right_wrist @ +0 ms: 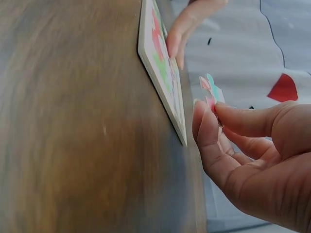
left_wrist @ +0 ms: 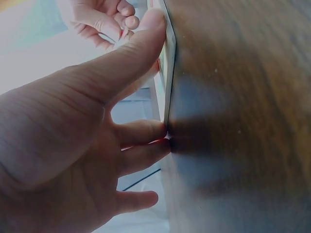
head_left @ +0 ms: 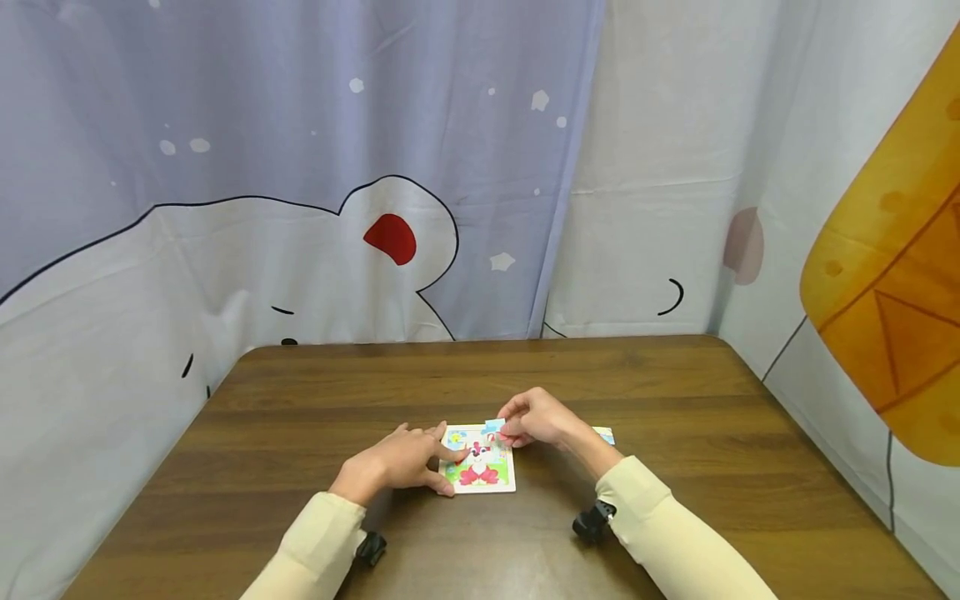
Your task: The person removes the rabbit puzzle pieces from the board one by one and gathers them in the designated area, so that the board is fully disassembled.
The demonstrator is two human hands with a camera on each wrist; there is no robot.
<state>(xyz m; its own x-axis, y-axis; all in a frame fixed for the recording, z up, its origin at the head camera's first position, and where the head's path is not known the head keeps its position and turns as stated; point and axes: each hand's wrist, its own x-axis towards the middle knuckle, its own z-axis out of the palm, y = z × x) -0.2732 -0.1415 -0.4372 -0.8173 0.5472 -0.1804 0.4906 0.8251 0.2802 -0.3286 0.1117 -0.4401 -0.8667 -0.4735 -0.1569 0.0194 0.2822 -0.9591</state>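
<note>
A small square jigsaw board (head_left: pixel 487 490) with a colourful cartoon animal picture lies flat on the table. My left hand (head_left: pixel 405 460) rests on its left side, index finger over the picture, thumb at the near left corner. In the left wrist view, two more fingertips touch the board's edge. My right hand (head_left: pixel 542 418) pinches a jigsaw piece (right_wrist: pixel 212 87) between thumb and fingers. Light blue and pink show on the piece, which is tilted above the board's far right corner. In the right wrist view, a gap separates the piece from the board.
Beyond my right wrist, a flat light-coloured item with blue on it (head_left: pixel 604 434) lies partly hidden on the wooden table (head_left: pixel 315 392). A printed curtain (head_left: pixel 480 167) hangs behind the far edge. Black wrist devices (head_left: pixel 592 521) hang beneath both sleeves.
</note>
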